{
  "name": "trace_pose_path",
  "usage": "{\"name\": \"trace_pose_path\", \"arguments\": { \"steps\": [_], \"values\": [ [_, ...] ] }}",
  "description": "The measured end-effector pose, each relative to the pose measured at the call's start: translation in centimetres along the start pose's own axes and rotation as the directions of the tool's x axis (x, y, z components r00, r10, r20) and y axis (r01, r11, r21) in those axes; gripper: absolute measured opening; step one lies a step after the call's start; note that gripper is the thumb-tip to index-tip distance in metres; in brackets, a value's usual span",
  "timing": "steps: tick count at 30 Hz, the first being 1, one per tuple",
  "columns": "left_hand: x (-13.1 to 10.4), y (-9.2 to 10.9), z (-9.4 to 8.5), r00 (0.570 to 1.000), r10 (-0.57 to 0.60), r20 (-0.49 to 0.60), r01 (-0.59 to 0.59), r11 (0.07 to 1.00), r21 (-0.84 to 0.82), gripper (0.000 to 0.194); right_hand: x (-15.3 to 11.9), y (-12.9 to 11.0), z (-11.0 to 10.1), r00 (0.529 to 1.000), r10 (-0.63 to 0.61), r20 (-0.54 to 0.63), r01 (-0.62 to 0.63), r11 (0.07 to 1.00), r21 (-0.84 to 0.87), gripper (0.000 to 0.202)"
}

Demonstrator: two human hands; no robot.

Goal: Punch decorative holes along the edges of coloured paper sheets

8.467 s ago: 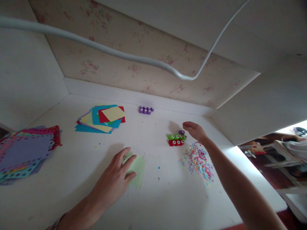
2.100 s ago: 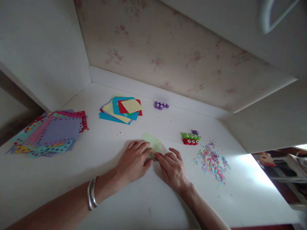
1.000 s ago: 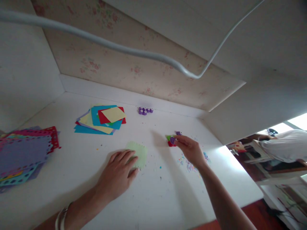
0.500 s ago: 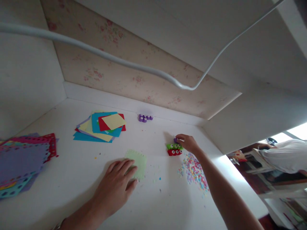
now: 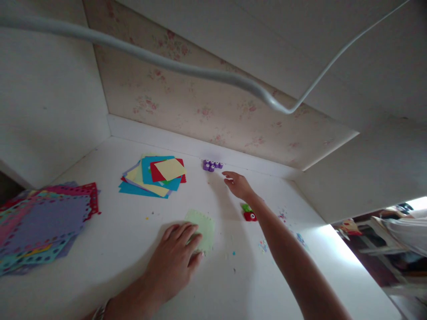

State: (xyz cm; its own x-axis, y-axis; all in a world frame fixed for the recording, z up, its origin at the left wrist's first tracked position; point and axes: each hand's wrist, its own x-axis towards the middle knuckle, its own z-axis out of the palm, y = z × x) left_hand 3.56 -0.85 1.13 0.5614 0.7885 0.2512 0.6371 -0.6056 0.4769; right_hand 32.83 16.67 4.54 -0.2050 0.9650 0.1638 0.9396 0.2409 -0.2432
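Observation:
My left hand [image 5: 179, 255] lies palm down with fingers extended over the edge of a pale green paper square [image 5: 205, 226], which has a row of small notches along its far edge. My right hand [image 5: 236, 183] hovers just right of a cluster of small purple pieces with white-and-black eyes [image 5: 209, 166] by the back ledge. Its fingers are apart and hold nothing. Similar red pieces [image 5: 249, 216] and green pieces [image 5: 246, 207] lie below it, partly hidden by my right forearm.
Stacked coloured paper sheets [image 5: 153, 178] lie at the back left. Hole-edged sheets [image 5: 58, 220] pile up at the far left. Paper confetti [image 5: 263, 246] is scattered around my right forearm, which hides much of it. A white cable [image 5: 187, 69] hangs across the top.
My right hand has left the red and green pieces, where it held a purple piece, and moved left and back toward the purple cluster. My left hand stays on the paper. The view has shifted.

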Motion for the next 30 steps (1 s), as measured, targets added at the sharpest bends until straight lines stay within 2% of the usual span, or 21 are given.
{"name": "trace_pose_path", "arguments": {
  "steps": [3,5,8,12,16,18,21,23,25,27,30],
  "values": [
    [0.0,0.1,-0.2,1.000,-0.007,0.003,0.007,1.000,-0.004,0.024,3.5,-2.0,2.5,1.000,-0.027,-0.007,0.027,1.000,0.004,0.049],
    [0.1,0.1,-0.3,1.000,-0.013,0.002,0.013,1.000,0.008,0.026,5.0,-2.6,3.2,0.999,-0.032,0.003,0.032,0.999,0.007,0.052],
    [0.2,0.1,-0.2,0.999,-0.029,-0.026,0.030,0.999,0.022,0.028,5.8,-2.7,3.0,0.999,-0.034,0.031,0.034,0.999,0.014,0.045],
    [0.1,-0.1,0.0,0.995,-0.079,-0.065,0.081,0.996,0.032,0.027,4.5,-2.6,1.6,0.997,-0.030,0.067,0.027,0.999,0.039,0.023],
    [0.0,-0.4,0.2,0.987,-0.132,-0.096,0.140,0.986,0.090,0.037,1.1,-3.4,0.3,0.998,0.005,0.056,-0.012,0.993,0.117,0.017],
    [0.0,-0.6,0.3,0.987,-0.128,-0.100,0.139,0.983,0.117,0.046,-1.6,-4.3,0.0,0.999,0.044,0.030,-0.049,0.984,0.169,0.022],
    [0.0,-0.9,0.4,0.990,-0.107,-0.095,0.116,0.989,0.096,0.046,-6.7,-6.2,0.4,0.995,0.103,0.001,-0.098,0.937,0.335,0.026],
    [0.2,-1.1,0.5,0.988,-0.119,-0.103,0.123,0.992,0.041,0.046,-10.2,-7.8,1.0,0.980,0.201,0.000,-0.144,0.704,0.695,0.029],
    [0.4,-1.3,0.5,0.979,-0.158,-0.129,0.151,0.987,-0.062,0.048,-13.2,-9.3,1.6,0.973,0.230,0.038,-0.156,0.522,0.839,0.032],
    [0.7,-1.5,0.5,0.961,-0.224,-0.164,0.191,0.962,-0.195,0.056,-15.4,-10.5,2.1,0.972,0.228,0.053,-0.151,0.437,0.887,0.030],
    [1.4,-1.8,0.1,0.916,-0.370,-0.156,0.290,0.879,-0.378,0.069,-17.0,-11.4,2.5,0.975,0.220,0.042,-0.129,0.397,0.909,0.027]
  ]
}}
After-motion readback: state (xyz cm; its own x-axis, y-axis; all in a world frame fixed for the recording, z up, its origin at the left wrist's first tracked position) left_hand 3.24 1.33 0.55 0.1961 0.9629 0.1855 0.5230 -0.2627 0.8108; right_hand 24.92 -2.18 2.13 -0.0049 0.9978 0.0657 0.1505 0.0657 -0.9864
